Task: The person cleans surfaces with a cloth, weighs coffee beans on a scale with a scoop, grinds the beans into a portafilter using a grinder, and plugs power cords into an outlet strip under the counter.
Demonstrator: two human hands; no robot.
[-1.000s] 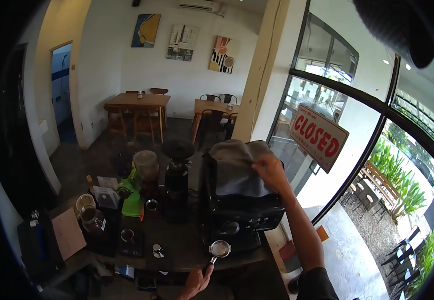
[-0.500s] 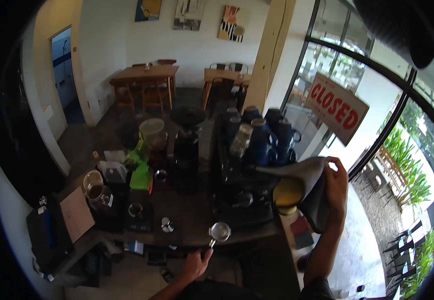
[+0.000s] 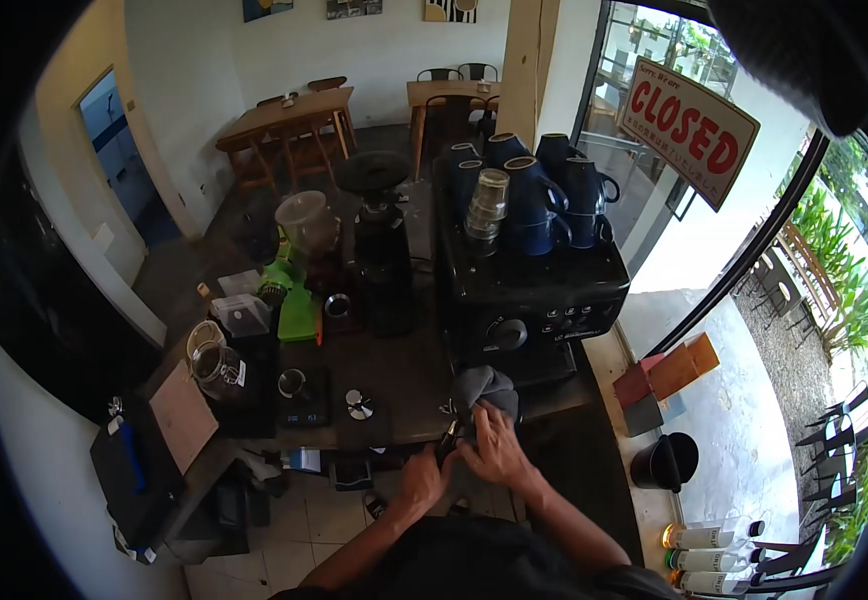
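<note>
My left hand (image 3: 424, 479) is closed around the black handle of a portafilter (image 3: 450, 435). Over the portafilter's head lies a bunched grey cloth (image 3: 484, 384), which hides the basket. My right hand (image 3: 497, 446) grips this cloth from above and presses it onto the portafilter, close beside my left hand. Both hands are at the counter's front edge, just in front of the black espresso machine (image 3: 529, 300). To their left, a metal tamper (image 3: 359, 404) stands on a dark mat, and a small cup (image 3: 293, 382) sits on a black scale (image 3: 306, 408).
Dark blue cups (image 3: 532, 205) and stacked glasses (image 3: 487, 205) stand on the machine. A black grinder (image 3: 379, 240) is left of it. Farther left are a green grinder (image 3: 289, 285) and a glass jar (image 3: 217, 370). At right are a black bucket (image 3: 665, 463) and bottles (image 3: 709, 537).
The cloth has come down from the right side of the machine in my right hand and now covers the portafilter's head. My hands have come together, and the view has tilted downward.
</note>
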